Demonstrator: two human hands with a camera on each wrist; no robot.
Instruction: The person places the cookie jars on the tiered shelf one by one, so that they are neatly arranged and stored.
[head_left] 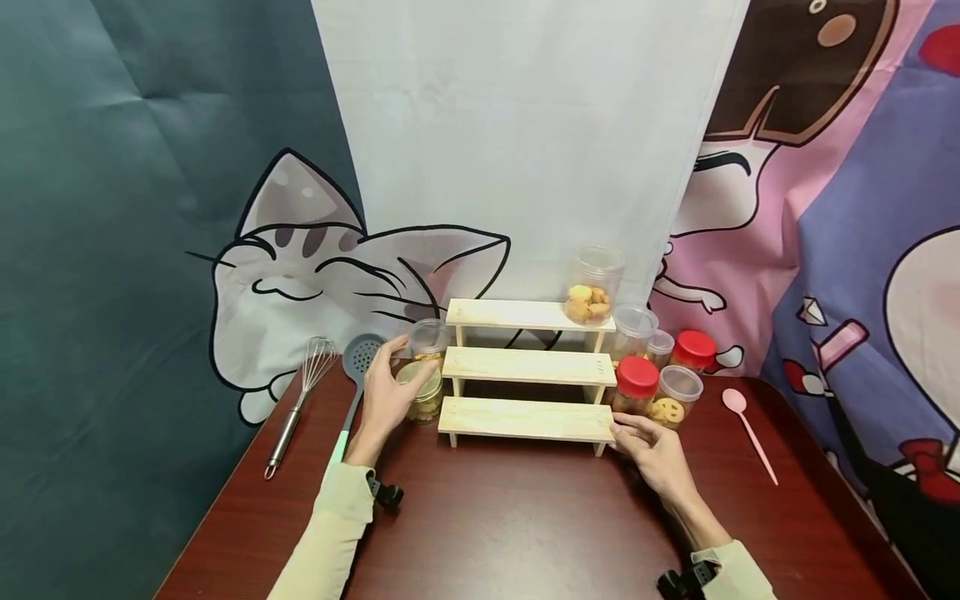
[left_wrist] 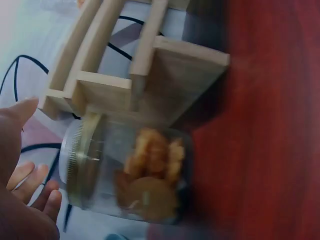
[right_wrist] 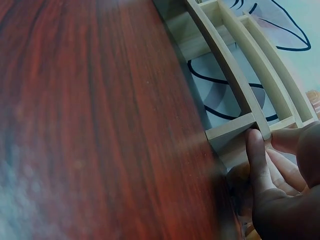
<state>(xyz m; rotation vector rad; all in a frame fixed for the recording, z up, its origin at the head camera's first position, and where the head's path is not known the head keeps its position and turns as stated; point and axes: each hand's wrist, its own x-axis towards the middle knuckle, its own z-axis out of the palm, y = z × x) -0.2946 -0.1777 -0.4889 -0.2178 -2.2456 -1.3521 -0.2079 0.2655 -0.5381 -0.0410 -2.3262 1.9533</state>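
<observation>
A three-tier wooden display rack (head_left: 528, 365) of pale planks stands on the table. My right hand (head_left: 656, 457) pinches the right end of its lowest plank between thumb and fingers; in the right wrist view the thumb (right_wrist: 257, 157) lies against that corner. To the left of the rack, my left hand (head_left: 386, 400) hovers with parted fingers around the top of a gold-lidded jar (head_left: 424, 403). That jar (left_wrist: 145, 172) holds cookies, and in the left wrist view a gap shows between it and the fingers. Behind it stands a clear-lidded jar (head_left: 429, 337).
On the top tier sits a clear cookie jar (head_left: 594, 287). Right of the rack cluster several jars, including a red-lidded jar (head_left: 637, 380) and a clear-lidded cookie jar (head_left: 675, 396). A whisk (head_left: 294, 417) and slotted turner (head_left: 356, 375) lie left; a pink spoon (head_left: 750, 429) lies right.
</observation>
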